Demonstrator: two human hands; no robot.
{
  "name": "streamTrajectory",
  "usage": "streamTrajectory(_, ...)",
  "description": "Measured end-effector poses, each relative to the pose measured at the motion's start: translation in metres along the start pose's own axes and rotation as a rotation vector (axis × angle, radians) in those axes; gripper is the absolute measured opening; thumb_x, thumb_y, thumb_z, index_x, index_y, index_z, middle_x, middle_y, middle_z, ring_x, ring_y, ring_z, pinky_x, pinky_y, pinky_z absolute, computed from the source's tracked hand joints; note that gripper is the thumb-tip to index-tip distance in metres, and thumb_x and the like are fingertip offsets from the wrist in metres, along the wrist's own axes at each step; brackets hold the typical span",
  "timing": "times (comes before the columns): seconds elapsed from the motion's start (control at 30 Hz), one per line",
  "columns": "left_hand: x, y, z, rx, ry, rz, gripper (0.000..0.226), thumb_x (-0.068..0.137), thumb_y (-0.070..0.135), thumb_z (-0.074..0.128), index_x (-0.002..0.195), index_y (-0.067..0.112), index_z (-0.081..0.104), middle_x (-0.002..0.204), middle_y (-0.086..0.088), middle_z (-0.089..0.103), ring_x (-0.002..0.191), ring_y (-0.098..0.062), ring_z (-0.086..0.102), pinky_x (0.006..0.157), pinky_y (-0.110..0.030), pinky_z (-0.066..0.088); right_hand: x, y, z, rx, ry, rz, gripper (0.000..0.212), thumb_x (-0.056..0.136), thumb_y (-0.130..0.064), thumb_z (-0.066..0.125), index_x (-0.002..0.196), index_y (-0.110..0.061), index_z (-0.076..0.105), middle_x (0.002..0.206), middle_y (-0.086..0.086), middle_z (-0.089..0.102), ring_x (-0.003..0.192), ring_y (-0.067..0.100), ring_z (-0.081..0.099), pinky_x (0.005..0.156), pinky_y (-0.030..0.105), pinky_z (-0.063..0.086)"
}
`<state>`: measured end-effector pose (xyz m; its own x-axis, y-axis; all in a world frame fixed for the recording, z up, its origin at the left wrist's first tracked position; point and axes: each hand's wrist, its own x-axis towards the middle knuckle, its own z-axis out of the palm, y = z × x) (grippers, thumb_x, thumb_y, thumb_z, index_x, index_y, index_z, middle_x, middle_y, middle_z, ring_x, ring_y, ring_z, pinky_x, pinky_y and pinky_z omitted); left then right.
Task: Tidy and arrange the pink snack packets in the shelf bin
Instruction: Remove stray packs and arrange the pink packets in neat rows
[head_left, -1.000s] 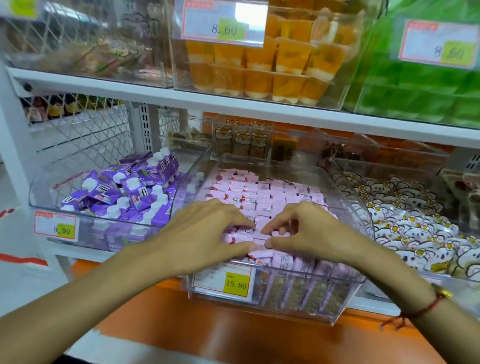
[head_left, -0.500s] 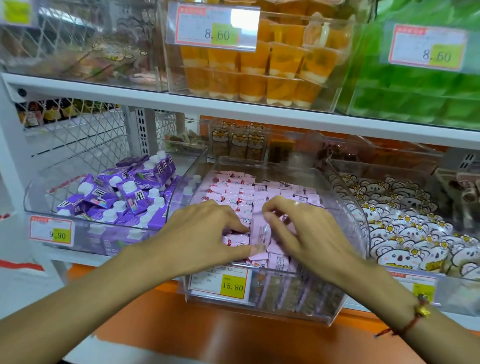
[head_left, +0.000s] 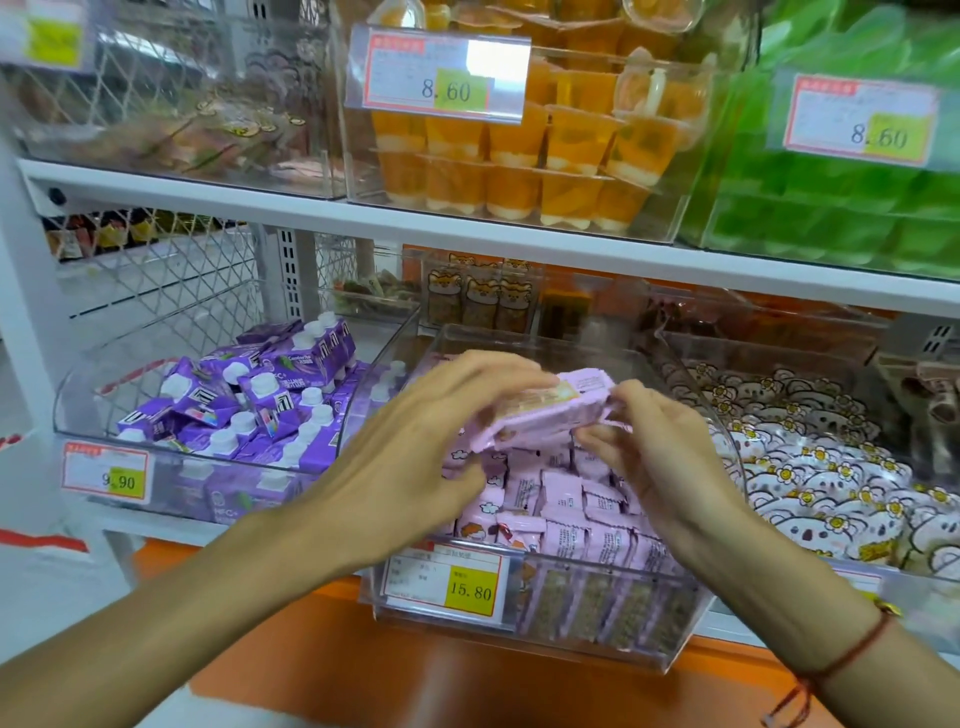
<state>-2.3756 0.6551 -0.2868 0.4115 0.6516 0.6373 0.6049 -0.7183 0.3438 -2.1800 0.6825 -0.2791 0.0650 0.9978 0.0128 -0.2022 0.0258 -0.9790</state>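
both hands hold a small stack of pink packets (head_left: 540, 410) just above the clear bin (head_left: 691, 618) on the lower shelf. the left hand (head_left: 415, 457) has its fingers curved over the stack's left end and top, thumb underneath, while the right hand (head_left: 660, 457) pinches the right end between thumb and fingertips. squeezing from both ends likely squares the packets into one neat block so they can go back as a row. the rest of the pink packets (head_left: 566, 509) sit in the bin below, some standing in rows at the front, others lying loose and tilted nearer the middle, so the tidying looks only partly done.

the bin's front wall carries a price tag (head_left: 447, 582), and its tall clear side walls stand close on both sides, leaving little room for the wrists. a bin of purple cartons (head_left: 249, 395) sits just to the left and one of white bear-print packets (head_left: 810, 467) to the right. the upper shelf (head_left: 467, 234), with orange jelly cups (head_left: 535, 156), hangs overhead and limits how high the stack can be lifted. the loose packets under the hands are in the way of setting the stack down flat.
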Motion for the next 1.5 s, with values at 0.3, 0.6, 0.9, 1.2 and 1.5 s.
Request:
streamTrajectory(0.3, 0.006, 0.007, -0.004, -0.396, 0.229, -0.421, 0.051, 0.067, 0.053, 0.067, 0.115, 0.038, 0.057, 0.095, 0.028, 0.066, 0.090, 0.008, 0.063, 0.077, -0.008, 0.048, -0.006, -0.004, 0.003, -0.273, 0.031, -0.149, 0.022, 0.089, -0.040, 0.058, 0.086, -0.018, 0.061, 0.067, -0.007, 0.056, 0.058, 0.004, 0.053, 0.060, 0.021, 0.044)
streamTrajectory(0.6, 0.008, 0.014, 0.002, -0.432, 0.237, -0.408, 0.020, 0.073, 0.030, 0.077, 0.089, 0.026, 0.067, 0.080, 0.014, 0.071, 0.076, 0.000, 0.066, 0.067, -0.016, 0.051, -0.023, -0.001, 0.014, -0.773, -0.255, -0.646, 0.043, 0.079, -0.061, 0.051, 0.118, -0.046, 0.055, 0.121, -0.024, 0.042, 0.124, -0.007, 0.029, 0.092, -0.004, 0.022)
streamTrajectory(0.9, -0.002, -0.005, 0.009, -0.134, -0.028, -0.424, 0.052, 0.065, 0.057, 0.074, 0.111, 0.039, 0.057, 0.102, 0.026, 0.063, 0.097, 0.016, 0.055, 0.081, -0.016, 0.049, -0.016, -0.006, 0.010, -0.558, -0.103, -0.662, 0.024, 0.083, -0.029, 0.068, 0.104, -0.020, 0.064, 0.094, -0.004, 0.066, 0.087, 0.005, 0.062, 0.075, 0.017, 0.048)
streamTrajectory(1.2, -0.004, -0.010, 0.005, 0.365, -0.355, -0.333, 0.044, 0.073, 0.076, 0.046, 0.101, 0.047, 0.061, 0.105, 0.024, 0.062, 0.097, -0.004, 0.057, 0.075, -0.030, 0.046, 0.005, 0.005, -0.004, -0.400, -0.017, -0.268, 0.027, 0.087, -0.028, 0.064, 0.105, -0.014, 0.049, 0.085, 0.007, 0.065, 0.059, 0.013, 0.067, 0.068, 0.034, 0.056)
streamTrajectory(1.5, -0.003, -0.011, 0.001, 0.289, -0.409, -0.361, 0.037, 0.078, 0.068, 0.054, 0.110, 0.049, 0.059, 0.113, 0.027, 0.062, 0.104, 0.003, 0.056, 0.081, -0.025, 0.046, 0.001, -0.015, -0.021, -0.852, -0.348, -0.537, 0.020, 0.080, -0.041, 0.066, 0.096, -0.030, 0.067, 0.094, -0.009, 0.068, 0.086, 0.006, 0.065, 0.081, 0.034, 0.054)
